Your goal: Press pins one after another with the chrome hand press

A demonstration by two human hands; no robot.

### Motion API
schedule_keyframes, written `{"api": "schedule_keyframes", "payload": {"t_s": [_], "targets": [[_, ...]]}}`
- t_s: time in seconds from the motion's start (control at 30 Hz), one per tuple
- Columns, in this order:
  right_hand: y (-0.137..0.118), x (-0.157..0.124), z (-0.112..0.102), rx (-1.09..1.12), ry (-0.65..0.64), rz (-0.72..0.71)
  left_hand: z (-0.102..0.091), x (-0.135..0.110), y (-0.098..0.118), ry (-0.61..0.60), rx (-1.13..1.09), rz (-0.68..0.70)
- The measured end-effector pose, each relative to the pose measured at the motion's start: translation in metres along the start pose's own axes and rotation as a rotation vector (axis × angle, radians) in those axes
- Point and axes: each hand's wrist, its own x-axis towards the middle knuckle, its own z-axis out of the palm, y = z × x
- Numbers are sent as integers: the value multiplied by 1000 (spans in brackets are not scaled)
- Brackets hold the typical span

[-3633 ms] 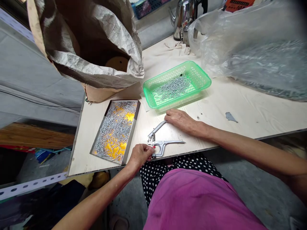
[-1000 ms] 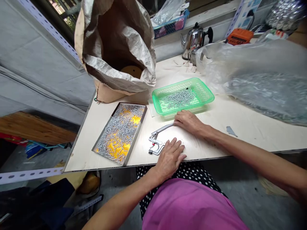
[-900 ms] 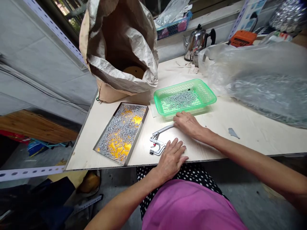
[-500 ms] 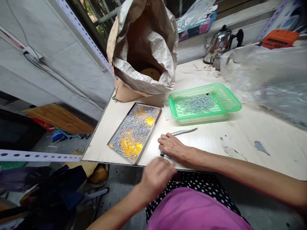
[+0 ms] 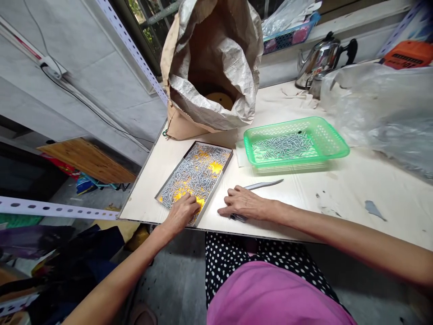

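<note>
My left hand (image 5: 184, 210) reaches into the near end of a shallow metal tray (image 5: 211, 194), its fingertips pinched together among small silvery metal pins (image 5: 189, 174). Yellow shows through gaps between the pins. Whatever lies in the pinch is hidden. On the table right of the tray, my right hand (image 5: 245, 203) is curled palm down over a grey metal tool. A long, curved grey piece (image 5: 265, 184) sticks out beyond that hand, and a darker part shows under its near side; the middle is covered. Behind the right hand, a green plastic basket (image 5: 297, 160) holds more pins.
A large open paper sack (image 5: 216, 106) with a crinkled lining stands behind the tray. Farther right are a metal kettle (image 5: 320, 58), a clear plastic sheet (image 5: 382, 104) and an orange box (image 5: 407, 54). The table's front edge runs close to my body.
My left hand has moved from in front of the table edge, left and forward into the tray. My right hand stays over the grey tool, its index finger now reaching farther out. The view has shifted slightly.
</note>
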Motion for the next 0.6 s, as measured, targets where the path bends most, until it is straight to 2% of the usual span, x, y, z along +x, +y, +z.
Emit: {"api": "schedule_keyframes", "payload": {"t_s": [0.13, 0.27, 0.37, 0.5, 0.6], "targets": [[3, -2, -11, 29, -39, -65, -1, -3, 0, 39, -60, -27], [-5, 0, -18, 56, -63, 27, -6, -8, 4, 167, -168, -109], [-24, 3, -6, -33, -62, 88, -12, -7, 15, 265, -295, -183], [-50, 9, 18, -96, 26, 108, -18, 1, 32, 312, -556, -344], [-52, 12, 14, -58, 89, 173, -18, 9, 42, 281, -853, -512]]}}
